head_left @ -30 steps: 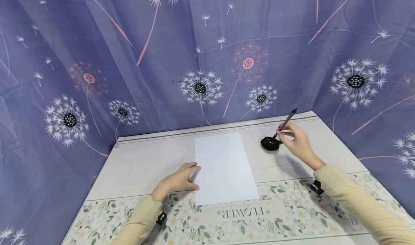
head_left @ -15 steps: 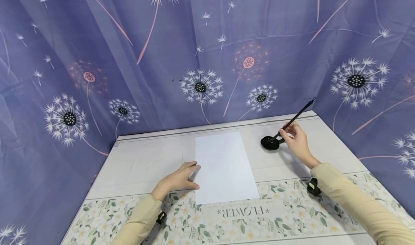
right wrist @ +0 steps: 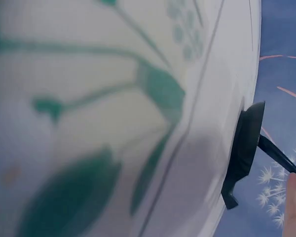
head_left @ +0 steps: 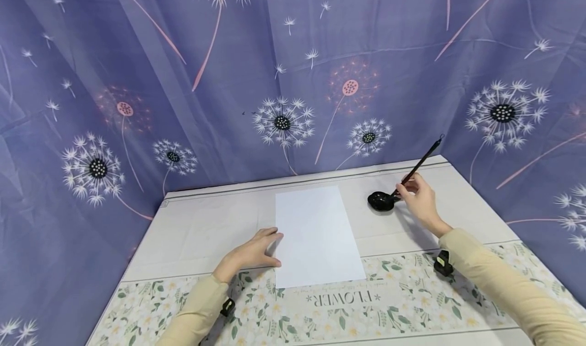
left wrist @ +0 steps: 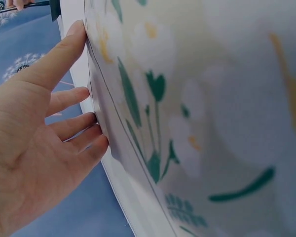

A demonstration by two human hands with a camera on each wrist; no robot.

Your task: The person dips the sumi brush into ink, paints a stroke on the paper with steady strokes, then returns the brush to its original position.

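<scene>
Pale sleeves entered at the frame's lower left and lower right, above the desk's flowered band. Left of the frame's centre, the left hand lay with thumb and fingers spread apart, the tips at the left edge of a white sheet of paper. The sheet lay flat at lower centre, just right of that hand. Farther off, right of centre, the right hand pinched a dark brush between thumb and fingers, its shaft slanting toward the upper right. Just left of that hand stood a glossy black dish, with the brush's lower end at its rim; whether the tip sat inside could not be told. Behind hung a blue dandelion-printed curtain.
</scene>
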